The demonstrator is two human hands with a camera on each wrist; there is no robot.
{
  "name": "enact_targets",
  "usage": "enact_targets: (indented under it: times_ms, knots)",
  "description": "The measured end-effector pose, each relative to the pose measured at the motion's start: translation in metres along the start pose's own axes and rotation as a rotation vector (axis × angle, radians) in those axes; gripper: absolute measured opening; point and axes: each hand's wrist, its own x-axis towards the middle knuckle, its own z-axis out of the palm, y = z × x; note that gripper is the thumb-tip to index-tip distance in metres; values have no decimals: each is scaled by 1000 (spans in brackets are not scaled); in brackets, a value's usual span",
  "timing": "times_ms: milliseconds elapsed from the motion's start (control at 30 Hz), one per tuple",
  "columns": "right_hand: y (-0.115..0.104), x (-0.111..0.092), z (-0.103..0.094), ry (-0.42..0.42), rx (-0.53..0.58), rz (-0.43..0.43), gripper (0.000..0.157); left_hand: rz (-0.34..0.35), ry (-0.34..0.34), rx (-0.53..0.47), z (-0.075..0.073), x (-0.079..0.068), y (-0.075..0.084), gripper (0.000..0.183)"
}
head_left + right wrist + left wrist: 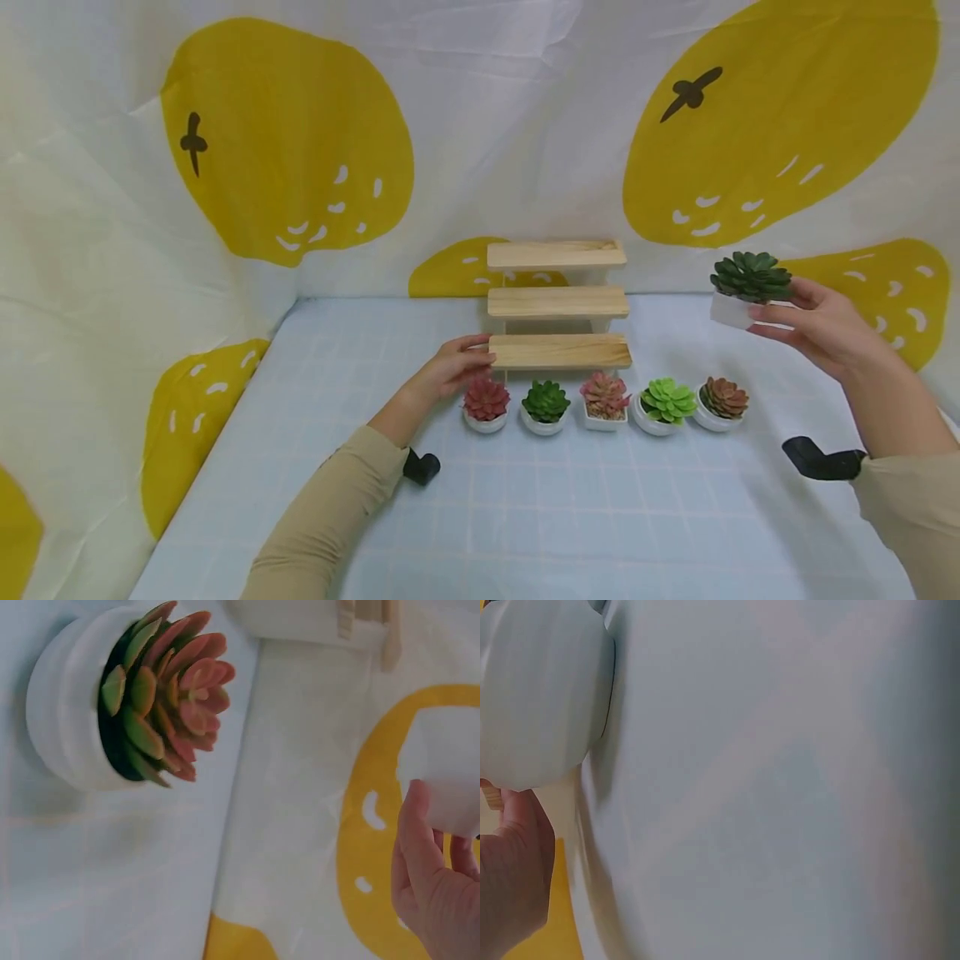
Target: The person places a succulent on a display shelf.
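Note:
My right hand point(832, 329) holds up a dark green succulent point(750, 277) in a square white pot point(729, 310), pinching the pot between thumb and fingers. The right wrist view shows the fingers point(420, 847) against the white pot point(442, 769). My left hand point(450, 367) grips the left end of the lowest board of a three-tier wooden stand point(558, 352). A red succulent point(486, 402) in a round white pot sits just below that hand. In the left wrist view, a white pot point(544, 697) hides most of the left fingers.
In front of the stand, right of the red succulent, stand a green succulent point(546, 402), a pink one point(604, 398) in a square pot, a light green one point(666, 402) and a reddish-brown one point(722, 398). A patterned cloth wall point(510, 125) rises behind the stand.

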Motion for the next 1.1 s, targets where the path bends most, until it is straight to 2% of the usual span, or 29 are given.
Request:
enact_targets:
  times_ms: [67, 200, 300, 633, 800, 1000, 1033, 1100]
  knots:
    - [-3, 3, 6, -11, -3, -32, 82, -5, 9, -1, -1, 0, -1, 53]
    - [-9, 7, 17, -11, -31, -92, 49, 1, 12, 3, -1, 1, -2, 53]
    - [-13, 11, 26, -16, -54, -109, 42, 2, 17, 2, -1, 1, -2, 52]
    - [-28, 25, 56, -20, -32, -129, 47, -9, 22, 6, -2, -1, -1, 51]
    - [-33, 32, 71, -21, -47, -109, 51, 1, 29, 13, -3, -1, -1, 50]
    - [-40, 38, 85, -17, -63, -74, 90, 6, 14, 14, -3, 0, -1, 51]
    - [-41, 39, 87, -18, -60, -73, 94, 7, 13, 13, -2, 1, -1, 51]
    - [-43, 42, 92, -18, -53, -81, 90, 9, 12, 16, -2, 2, -1, 51]
